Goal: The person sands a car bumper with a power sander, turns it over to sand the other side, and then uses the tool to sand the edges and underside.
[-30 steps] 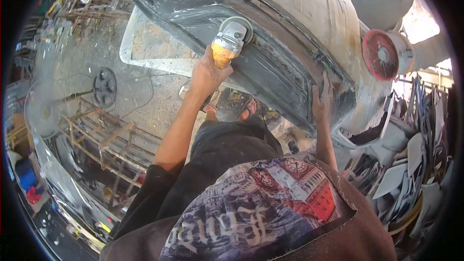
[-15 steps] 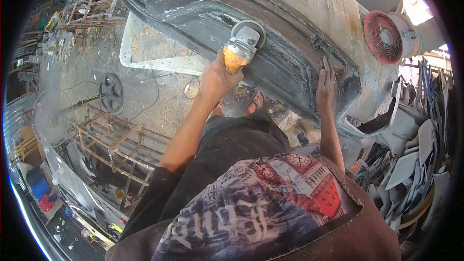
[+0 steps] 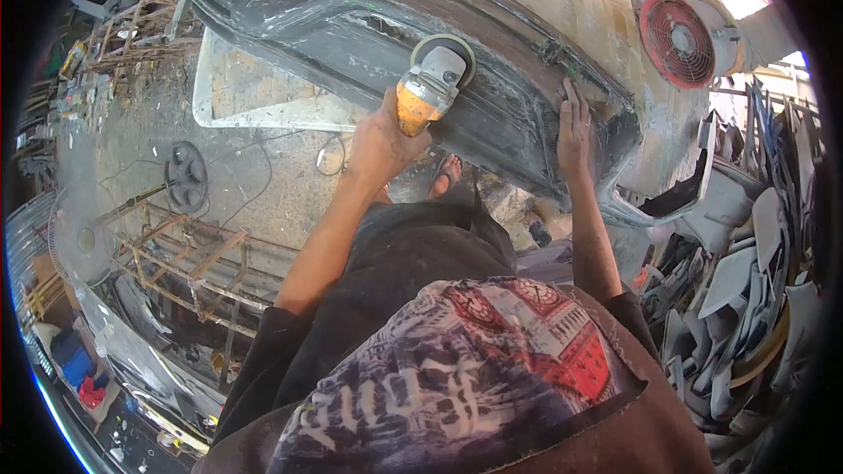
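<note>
My left hand [image 3: 383, 142] is closed around the yellow-and-grey body of an angle grinder [image 3: 425, 95]. The grinder's round disc [image 3: 466, 54] lies against, or very close over, a dark, scuffed car bumper [image 3: 338, 51]; the exact contact is hidden under the tool. Near the bumper's right end, my right hand [image 3: 575, 130] rests with fingers stretched out flat on its surface. Small green marks show on the bumper, along with whitish scratches.
A red-rimmed drum fan [image 3: 678, 40] stands at upper right, above stacked panels [image 3: 746, 290]. Left are a pedestal fan [image 3: 85, 239], its black base [image 3: 186, 177] and a rusty metal frame [image 3: 198, 268]. A cord [image 3: 268, 171] crosses the floor. My sandalled foot [image 3: 446, 175] is below the bumper.
The grinder has shifted slightly right and toward me along the bumper. My right hand keeps its place on it. The whole view has moved a little, so the surroundings appear farther left and up.
</note>
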Action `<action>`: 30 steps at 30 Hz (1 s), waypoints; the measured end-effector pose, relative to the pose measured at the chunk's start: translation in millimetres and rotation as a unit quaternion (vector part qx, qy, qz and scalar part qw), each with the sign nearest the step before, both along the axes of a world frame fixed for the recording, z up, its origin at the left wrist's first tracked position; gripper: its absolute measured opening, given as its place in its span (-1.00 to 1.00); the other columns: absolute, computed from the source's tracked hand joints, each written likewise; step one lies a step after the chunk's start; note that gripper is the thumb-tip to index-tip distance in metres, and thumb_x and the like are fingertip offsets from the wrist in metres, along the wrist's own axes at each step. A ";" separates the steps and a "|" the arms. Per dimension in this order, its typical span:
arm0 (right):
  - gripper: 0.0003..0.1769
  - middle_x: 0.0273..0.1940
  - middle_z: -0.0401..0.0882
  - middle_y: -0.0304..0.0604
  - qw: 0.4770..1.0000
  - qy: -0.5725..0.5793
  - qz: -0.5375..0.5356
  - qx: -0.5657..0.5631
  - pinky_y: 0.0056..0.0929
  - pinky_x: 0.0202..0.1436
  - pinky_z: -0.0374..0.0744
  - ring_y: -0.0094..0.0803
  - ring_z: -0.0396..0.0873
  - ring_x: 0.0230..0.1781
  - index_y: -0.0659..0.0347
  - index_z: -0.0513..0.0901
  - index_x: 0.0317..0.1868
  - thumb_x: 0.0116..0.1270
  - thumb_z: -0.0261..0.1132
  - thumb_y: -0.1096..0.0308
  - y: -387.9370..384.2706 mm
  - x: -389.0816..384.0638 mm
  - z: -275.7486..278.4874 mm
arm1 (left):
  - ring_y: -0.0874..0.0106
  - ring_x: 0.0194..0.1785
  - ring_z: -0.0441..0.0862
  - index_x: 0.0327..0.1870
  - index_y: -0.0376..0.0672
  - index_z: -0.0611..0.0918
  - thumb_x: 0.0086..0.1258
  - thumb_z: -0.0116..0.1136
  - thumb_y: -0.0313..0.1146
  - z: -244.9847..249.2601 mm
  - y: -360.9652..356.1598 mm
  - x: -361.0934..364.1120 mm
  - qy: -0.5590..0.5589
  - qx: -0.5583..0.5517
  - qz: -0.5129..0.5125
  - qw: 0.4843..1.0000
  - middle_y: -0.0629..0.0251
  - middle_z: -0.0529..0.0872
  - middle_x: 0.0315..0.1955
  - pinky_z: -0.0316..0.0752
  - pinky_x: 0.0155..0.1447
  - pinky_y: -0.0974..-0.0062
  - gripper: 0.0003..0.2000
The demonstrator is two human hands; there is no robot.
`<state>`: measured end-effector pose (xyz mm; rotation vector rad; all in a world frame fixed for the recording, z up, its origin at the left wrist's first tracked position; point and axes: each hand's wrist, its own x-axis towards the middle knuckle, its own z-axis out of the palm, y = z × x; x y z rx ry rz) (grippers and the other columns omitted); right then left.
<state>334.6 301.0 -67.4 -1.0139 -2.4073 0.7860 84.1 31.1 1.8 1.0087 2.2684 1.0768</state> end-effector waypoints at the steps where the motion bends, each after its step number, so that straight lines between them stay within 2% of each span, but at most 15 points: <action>1: -0.42 0.66 0.31 0.06 1.000 -0.002 -0.003 -0.008 -0.02 0.72 0.14 0.04 0.24 0.68 -0.02 0.41 0.68 0.82 -0.11 0.01 -0.4 0.0 0.9 | -0.30 -0.13 0.76 0.18 -0.26 0.54 0.19 0.50 -0.28 0.0 0.6 1.3 -0.002 0.001 -0.003 1.000 -0.25 0.81 -0.27 0.65 -0.07 -0.10 -0.45; 13: -0.41 0.69 0.26 0.00 0.999 -0.020 0.025 -0.020 -0.01 0.75 0.09 0.01 0.19 0.71 -0.02 0.39 0.69 0.82 -0.10 0.01 6.5 10.6 0.1 | -0.30 -0.13 0.76 0.13 -0.29 0.53 0.20 0.48 -0.29 1.4 7.3 15.8 -0.002 -0.012 -0.022 1.000 -0.28 0.80 -0.28 0.64 -0.08 -0.13 -0.48; 19: -0.39 0.70 0.24 0.00 0.999 -0.020 0.034 -0.025 -0.01 0.75 0.11 0.05 0.18 0.70 -0.03 0.37 0.71 0.82 -0.10 -0.02 -0.5 22.3 -28.2 | -0.30 -0.14 0.77 0.13 -0.31 0.54 0.20 0.47 -0.30 4.7 4.8 9.0 0.007 -0.023 0.031 0.999 -0.26 0.80 -0.29 0.66 -0.08 -0.10 -0.49; 24: -0.37 0.73 0.19 -0.01 0.998 -0.029 0.043 -0.032 -0.01 0.76 0.08 0.06 0.16 0.71 -0.01 0.34 0.72 0.82 -0.10 -0.05 -1.9 25.6 -43.8 | -0.25 -0.10 0.79 0.17 -0.31 0.57 0.19 0.48 -0.31 6.6 -17.0 26.6 -0.053 0.016 0.096 0.994 -0.23 0.81 -0.26 0.66 -0.05 -0.01 -0.46; 28: -0.34 0.75 0.16 -0.01 0.996 -0.021 0.067 -0.056 -0.02 0.78 0.05 0.05 0.08 0.76 0.02 0.27 0.75 0.81 -0.09 -0.05 13.4 24.4 -48.7 | -0.21 -0.09 0.80 0.19 -0.32 0.57 0.19 0.48 -0.32 0.5 -39.3 32.9 -0.055 0.034 0.151 0.986 -0.19 0.82 -0.23 0.67 -0.04 0.02 -0.45; 30: -0.33 0.75 0.17 0.00 0.994 -0.025 0.087 -0.062 -0.03 0.78 0.04 0.04 0.06 0.78 0.04 0.25 0.76 0.81 -0.09 -0.04 22.6 29.3 -50.0 | -0.21 -0.10 0.81 0.20 -0.31 0.58 0.18 0.49 -0.33 -3.5 -48.1 39.7 -0.018 0.020 0.164 0.986 -0.17 0.83 -0.21 0.67 -0.03 0.02 -0.45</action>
